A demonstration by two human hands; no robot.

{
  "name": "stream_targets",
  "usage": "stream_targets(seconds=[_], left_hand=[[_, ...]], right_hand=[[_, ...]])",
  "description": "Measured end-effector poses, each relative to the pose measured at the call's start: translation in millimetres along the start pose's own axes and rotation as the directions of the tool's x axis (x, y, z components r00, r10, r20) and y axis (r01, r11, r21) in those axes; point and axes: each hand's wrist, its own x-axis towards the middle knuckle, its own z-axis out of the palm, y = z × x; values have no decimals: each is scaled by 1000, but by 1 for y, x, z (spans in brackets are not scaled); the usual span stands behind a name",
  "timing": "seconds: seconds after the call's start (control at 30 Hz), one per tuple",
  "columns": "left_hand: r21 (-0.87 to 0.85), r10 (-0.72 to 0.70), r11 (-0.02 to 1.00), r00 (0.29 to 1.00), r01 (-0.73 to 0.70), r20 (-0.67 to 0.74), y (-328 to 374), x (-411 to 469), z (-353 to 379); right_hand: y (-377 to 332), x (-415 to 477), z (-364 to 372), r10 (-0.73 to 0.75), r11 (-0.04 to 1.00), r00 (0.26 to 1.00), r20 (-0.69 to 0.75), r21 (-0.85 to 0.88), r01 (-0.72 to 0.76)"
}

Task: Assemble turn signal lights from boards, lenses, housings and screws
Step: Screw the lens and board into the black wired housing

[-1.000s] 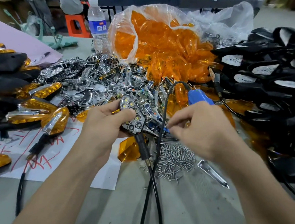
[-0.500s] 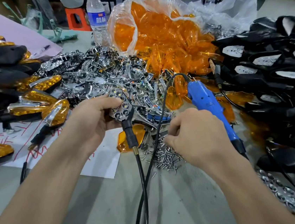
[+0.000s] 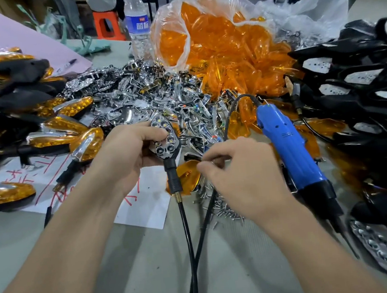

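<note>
My left hand grips a black housing with a chrome LED board seated in it. The thumb lies across the board, and the stem and black cable hang down from it. My right hand hovers just right of the housing, thumb and fingertips pinching a small metal piece that looks like a screw. Under that hand lie a heap of loose screws and a single orange lens. A blue electric screwdriver lies on the table right of my right hand, untouched.
A plastic bag of orange lenses stands at the back. Chrome parts are heaped in the middle and black housings on the right. Finished lights lie on the left, a water bottle behind, and white paper under my left wrist.
My right hand has risen from the screw heap with its fingertips pinched together. My left hand has turned the housing a little towards it. The screwdriver has not moved.
</note>
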Motion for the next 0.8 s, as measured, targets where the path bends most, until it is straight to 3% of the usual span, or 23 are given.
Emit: stream_targets(seconds=[0.1,0.2,0.27,0.37,0.5,0.57,0.67,0.73,0.8], left_hand=[[41,-25,999,999,27,-44,2,2,-9],[-20,-58,998,996,57,-68,8,3,-20],[-43,-67,997,995,64,-78,11,2,-24],[-32,-75,997,994,72,-79,11,1,-24],[66,-90,994,996,91,-27,8,-1,-21],[140,-89,987,995,82,48,4,-5,-13],[250,-42,968,992,11,120,-2,-9,0],[282,-36,959,989,-6,145,-5,-10,5],[269,-47,963,984,-1,174,-8,-11,7]], right_hand=[[-20,-3,23,-167,955,969,183,-214,205],[-25,-2,35,-225,915,922,314,-257,310],[-24,-4,35,-258,927,935,244,-212,311],[-15,-3,29,-187,979,982,5,-78,187],[-5,0,17,-107,971,906,-409,151,183],[-3,2,15,34,934,899,-436,333,127],[-5,7,18,165,878,904,-394,476,48],[-5,9,22,189,840,928,-322,543,17],[-3,7,23,148,864,964,-222,504,-17]])
